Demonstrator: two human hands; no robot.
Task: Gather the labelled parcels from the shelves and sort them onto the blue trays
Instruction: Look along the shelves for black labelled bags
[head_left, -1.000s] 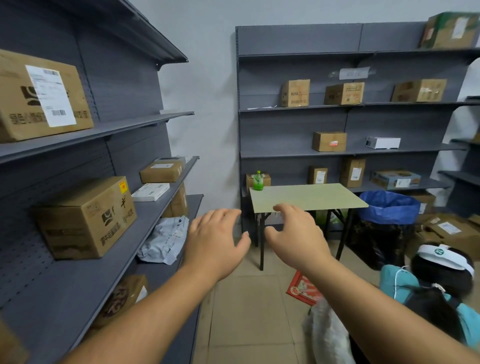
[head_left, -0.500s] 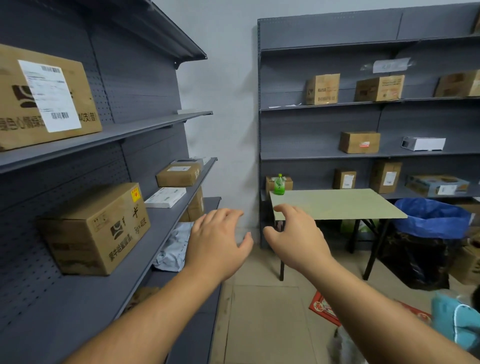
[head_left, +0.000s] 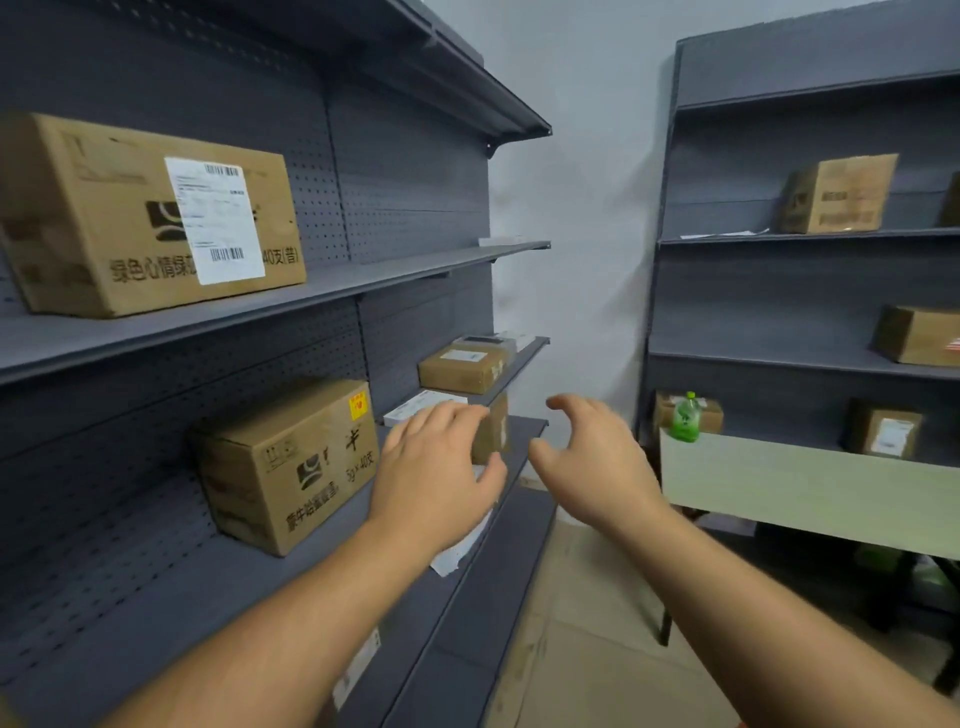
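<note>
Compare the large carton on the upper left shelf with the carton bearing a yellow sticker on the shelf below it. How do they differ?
The upper carton is wider and longer; the yellow-sticker carton is more compact. The upper carton carries a big white shipping label with barcodes on its front; the lower one shows only a small yellow sticker near its top corner. The upper one sits well clear of both hands; the lower one lies just beside the left hand. Both are brown cardboard with dark printed logos and Chinese text.

Light was dim, flat, even; source not visible. Grey wall (head_left: 571, 218) was brightest area. Soft shadows lay under shelf boards (head_left: 363, 275). No glare. Motion blur smeared whole frame: hands (head_left: 436, 467) soft-edged, print on cardboard box (head_left: 291, 462) barely legible, green bottle (head_left: 685, 418) fuzzy. Wide-angle distortion bowed right shelving unit (head_left: 670, 260) uprights and stretched forearms at bottom edge.
</note>
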